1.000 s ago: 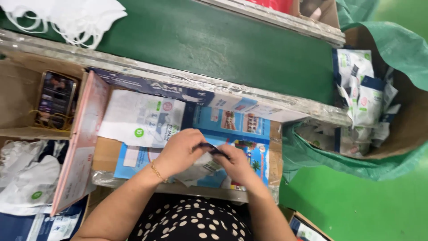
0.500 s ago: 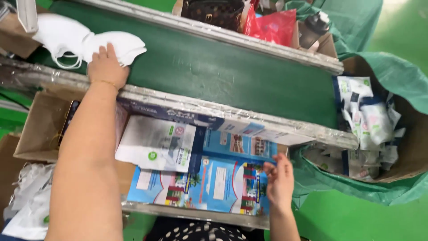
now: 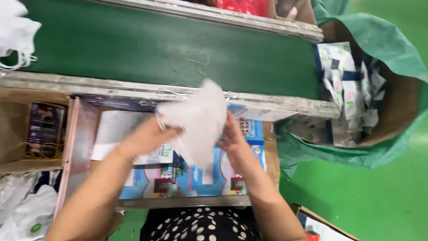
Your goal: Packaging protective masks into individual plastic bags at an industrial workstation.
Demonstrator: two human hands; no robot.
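Both hands grasp a white face mask (image 3: 198,120) above the blue printed cartons (image 3: 187,174), the left hand (image 3: 149,138) pinching its nine-o'clock edge, the right hand (image 3: 232,136) its four-o'clock side, its long axis running from twelve o'clock to six.

Soft, matt white fabric mask (image 3: 199,120), held between left hand (image 3: 149,136) and right hand (image 3: 234,136). Conveyor belt (image 3: 178,49): matt green, rubber-like, finely textured surface. Belt frame (image 3: 133,87): dull, scuffed grey metal. Printed sheets (image 3: 196,176) below the hands: glossy blue paper or card. Side boxes (image 3: 13,129): rough brown cardboard. Bin liner (image 3: 379,44): woven-looking green plastic with slight sheen. Packets (image 3: 347,85) inside it: shiny plastic film. Floor (image 3: 383,201): smooth, glossy green coating.
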